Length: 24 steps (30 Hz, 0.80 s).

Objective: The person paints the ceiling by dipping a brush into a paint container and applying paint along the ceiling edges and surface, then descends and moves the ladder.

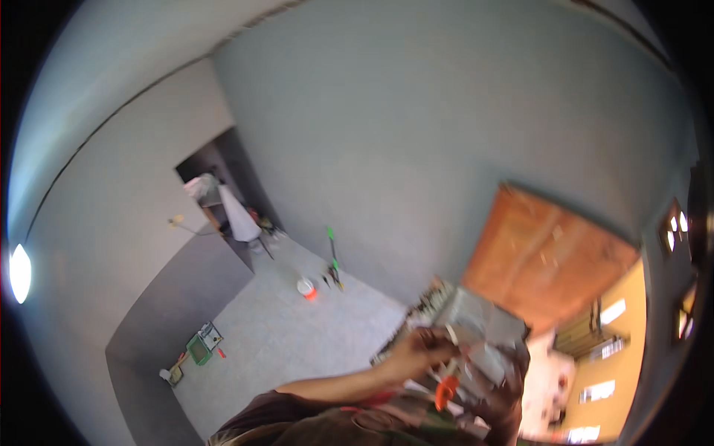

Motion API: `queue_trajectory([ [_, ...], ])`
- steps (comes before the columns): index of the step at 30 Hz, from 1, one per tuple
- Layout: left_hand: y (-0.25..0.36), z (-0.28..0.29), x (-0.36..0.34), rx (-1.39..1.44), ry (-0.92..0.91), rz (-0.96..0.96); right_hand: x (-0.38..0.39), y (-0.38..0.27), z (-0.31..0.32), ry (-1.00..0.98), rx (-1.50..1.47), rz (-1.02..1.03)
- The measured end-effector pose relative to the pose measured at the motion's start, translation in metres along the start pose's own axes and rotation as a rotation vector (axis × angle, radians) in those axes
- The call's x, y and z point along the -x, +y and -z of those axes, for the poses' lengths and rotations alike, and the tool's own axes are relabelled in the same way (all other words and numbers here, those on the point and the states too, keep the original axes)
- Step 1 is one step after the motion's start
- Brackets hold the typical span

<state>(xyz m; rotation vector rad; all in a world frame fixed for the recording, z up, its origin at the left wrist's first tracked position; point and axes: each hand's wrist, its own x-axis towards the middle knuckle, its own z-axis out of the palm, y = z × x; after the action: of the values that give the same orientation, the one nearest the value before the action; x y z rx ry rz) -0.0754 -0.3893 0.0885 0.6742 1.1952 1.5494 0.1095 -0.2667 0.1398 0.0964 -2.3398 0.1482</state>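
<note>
In front of my body, at the lower right of the middle, my left hand (425, 352) has its fingers pinched around a small whitish strip (452, 334). Close beside it my right hand (500, 390) is curled, dark and smeared by motion. A clear, shiny plastic-looking piece (491, 363) lies against its fingers. Between and just below the hands is a bright orange piece (446, 392), too blurred to name; I cannot tell which hand it hangs from. A grey flat surface (476, 312) with a rough, cluttered edge lies just beyond the hands.
An orange-brown wooden panel (550, 253) stands against the grey wall (416, 134). On the pale floor (290, 334) are a white-and-orange bucket (306, 288), a green-handled tool (332, 249), a green tray (198, 349) and a roller (176, 370). A doorway (238, 163) opens at the far left.
</note>
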Motion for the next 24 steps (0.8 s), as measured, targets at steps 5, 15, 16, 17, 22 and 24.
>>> queue_trajectory([
  [5,-0.006,-0.017,-0.002,0.090,-0.005,-0.062,0.002,-0.010,-0.014,0.054,-0.111,-0.083],
  [15,-0.015,-0.012,-0.017,0.079,-0.026,-0.126,0.010,0.018,-0.040,0.086,0.001,-0.033],
  [16,-0.012,-0.013,-0.016,0.072,-0.062,-0.170,0.011,0.019,-0.041,0.090,-0.005,-0.040],
  [17,-0.021,-0.010,-0.022,0.095,-0.091,-0.109,0.012,0.019,-0.042,0.087,0.013,-0.034],
  [22,-0.008,-0.006,-0.020,-0.154,-0.110,-0.169,0.020,0.017,-0.026,0.013,-0.209,-0.209],
  [24,0.008,-0.005,-0.013,-0.302,-0.196,-0.113,0.025,0.019,-0.033,0.098,-0.093,-0.182],
])
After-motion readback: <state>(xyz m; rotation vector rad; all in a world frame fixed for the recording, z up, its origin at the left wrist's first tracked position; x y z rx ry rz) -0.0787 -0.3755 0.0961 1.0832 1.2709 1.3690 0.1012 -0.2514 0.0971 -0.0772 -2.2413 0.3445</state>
